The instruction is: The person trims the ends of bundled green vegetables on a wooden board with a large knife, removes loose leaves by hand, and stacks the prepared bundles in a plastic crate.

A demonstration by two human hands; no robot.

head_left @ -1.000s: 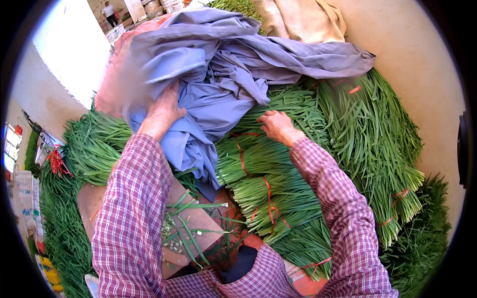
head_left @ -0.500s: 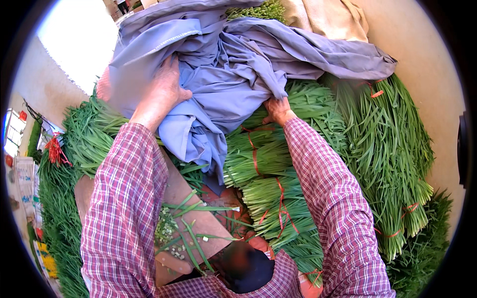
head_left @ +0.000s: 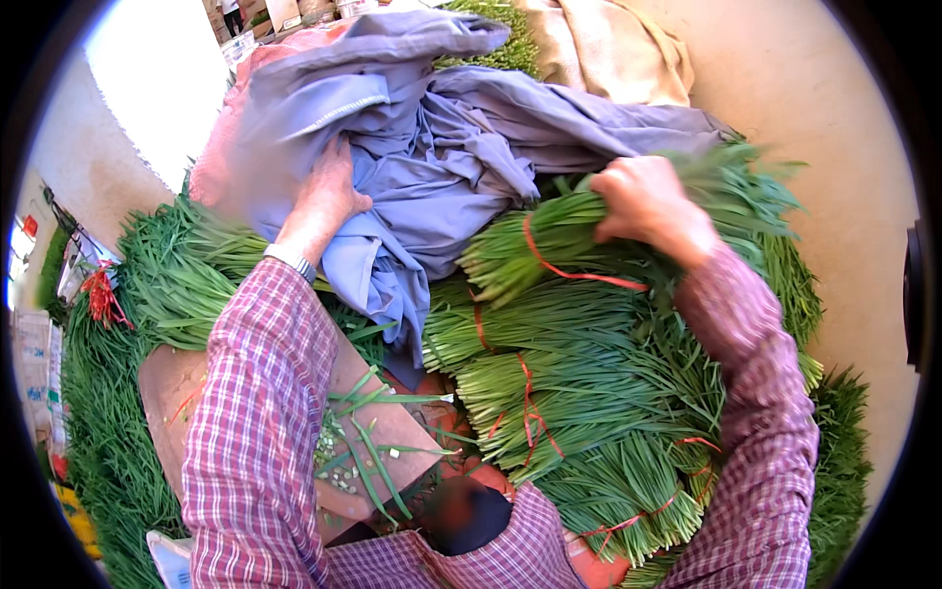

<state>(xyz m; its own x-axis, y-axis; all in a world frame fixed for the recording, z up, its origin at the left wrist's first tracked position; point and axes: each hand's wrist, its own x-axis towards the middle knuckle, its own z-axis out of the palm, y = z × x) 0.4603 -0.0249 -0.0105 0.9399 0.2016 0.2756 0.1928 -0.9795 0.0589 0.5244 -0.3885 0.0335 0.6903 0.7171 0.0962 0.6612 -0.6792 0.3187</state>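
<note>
Head view, looking down on a market heap of greens. Compared with the view of a second earlier, the right hand [head_left: 648, 201] has risen off the pile and now carries a bundle of green chives [head_left: 564, 250], which then lay flat among its neighbours; the bundle sits higher and angles across the heap, cut ends pointing left, so it reads as lifted free rather than merely gripped. The fingers are curled shut around the leafy half of the bundle, the thumb hidden beneath. The left hand [head_left: 329, 191] has stayed on the blue-grey cloth [head_left: 442, 147], palm down with fingers bent into its folds (a clear pinch cannot be made out), and the cloth remains drawn back from the stacked rows, leaving them exposed. The held bundle is a tight sheaf of thin, straight, bright green stalks with evenly trimmed pale ends, bound once near the cut end by a red band [head_left: 564, 270]. Below it lie further tied bundles [head_left: 569, 412] of the same kind, packed side by side. Loose chive leaves [head_left: 368, 447] and small trimmings litter a brown board [head_left: 177, 393] near the person's lap. A tan sack [head_left: 608, 49] lies beyond the cloth, at the top of the heap.
</note>
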